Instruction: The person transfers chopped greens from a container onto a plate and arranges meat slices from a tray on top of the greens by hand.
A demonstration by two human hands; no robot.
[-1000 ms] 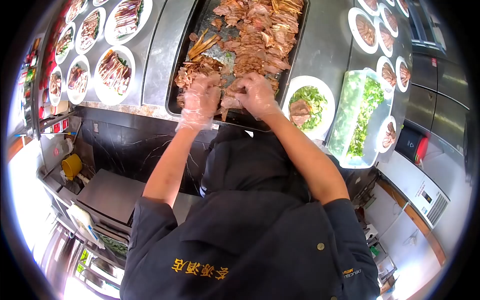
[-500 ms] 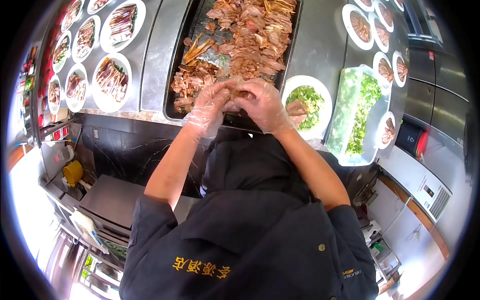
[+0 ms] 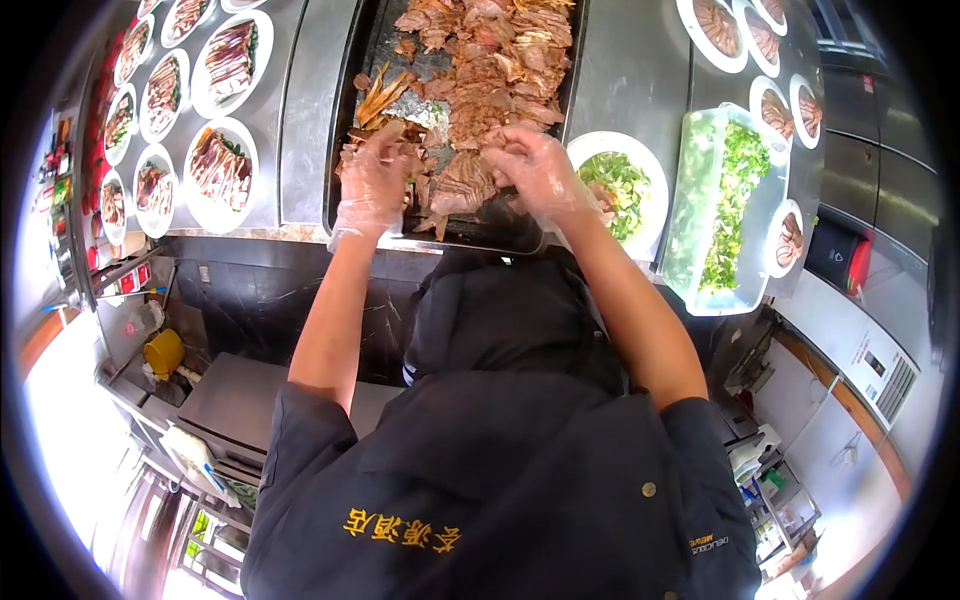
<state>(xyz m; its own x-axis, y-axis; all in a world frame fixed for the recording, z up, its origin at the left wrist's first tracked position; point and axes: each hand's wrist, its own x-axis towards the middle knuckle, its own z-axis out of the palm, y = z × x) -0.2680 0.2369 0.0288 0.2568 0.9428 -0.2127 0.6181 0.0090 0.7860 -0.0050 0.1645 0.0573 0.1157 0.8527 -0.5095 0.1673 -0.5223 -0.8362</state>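
Observation:
My left hand, in a clear plastic glove, is over the meat scraps at the near left of a black tray. Its fingers curl down into the scraps, and their tips are partly hidden. To the right of it a fanned stack of sliced meat lies on the tray. My right hand, gloved too, has its thumb and fingers pinched at the upper right edge of that stack. What they grip is hidden. Beyond both hands rows of sliced meat and brown strips fill much of the tray.
Right of the tray stands a white bowl of chopped greens, partly behind my right wrist. A clear plastic box of greens is beside it. Several plated meat dishes line the left, and several more plates are at the right.
My hands were together over the tray's near edge. They have moved apart, the left one to the scraps. The fanned meat stack now shows on the tray between them.

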